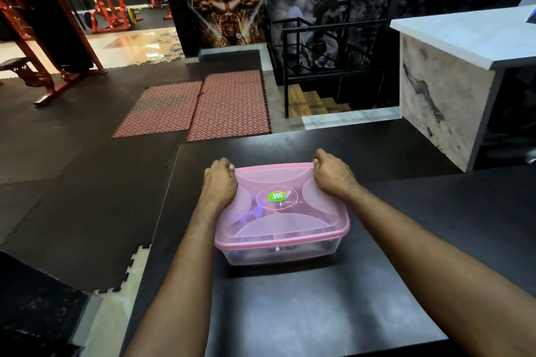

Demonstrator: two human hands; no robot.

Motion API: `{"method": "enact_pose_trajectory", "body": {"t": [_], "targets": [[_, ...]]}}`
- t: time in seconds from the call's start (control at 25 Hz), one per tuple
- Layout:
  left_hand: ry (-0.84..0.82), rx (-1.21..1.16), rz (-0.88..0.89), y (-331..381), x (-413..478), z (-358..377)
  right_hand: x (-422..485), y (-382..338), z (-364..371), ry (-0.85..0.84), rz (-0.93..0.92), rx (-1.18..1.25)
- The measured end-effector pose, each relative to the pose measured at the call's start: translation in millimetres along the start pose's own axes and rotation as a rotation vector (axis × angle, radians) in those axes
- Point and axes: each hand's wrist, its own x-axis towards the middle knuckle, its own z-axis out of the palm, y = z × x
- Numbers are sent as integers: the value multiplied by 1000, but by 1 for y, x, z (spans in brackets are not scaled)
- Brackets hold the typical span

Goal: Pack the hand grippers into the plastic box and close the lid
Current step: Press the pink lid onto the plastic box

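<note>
On a black table in a gym, the clear plastic box sits under its pink lid, dim blue shapes blurred inside, while the left hand and right hand curl their fingers over the lid's far corners.

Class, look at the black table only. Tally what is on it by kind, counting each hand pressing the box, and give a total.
Boxes: 1, clear box
Lids: 1, pink lid, on the box
Stickers: 1, green sticker
Hands: 2, left hand, right hand
Grippers inside: blurred, cannot count
Total: 5
</note>
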Motion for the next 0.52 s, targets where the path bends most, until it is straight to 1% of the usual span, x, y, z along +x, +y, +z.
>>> {"method": "enact_pose_trajectory", "body": {"t": [0.24,0.4,0.52], "targets": [[-81,-40,-21,-4,9,-2,-2,-1,2,20,10,-11],[-101,-51,-27,-7,12,-1,-4,0,2,27,4,-15],[-100,-70,-21,-7,14,0,-1,-4,0,18,55,-62]]}}
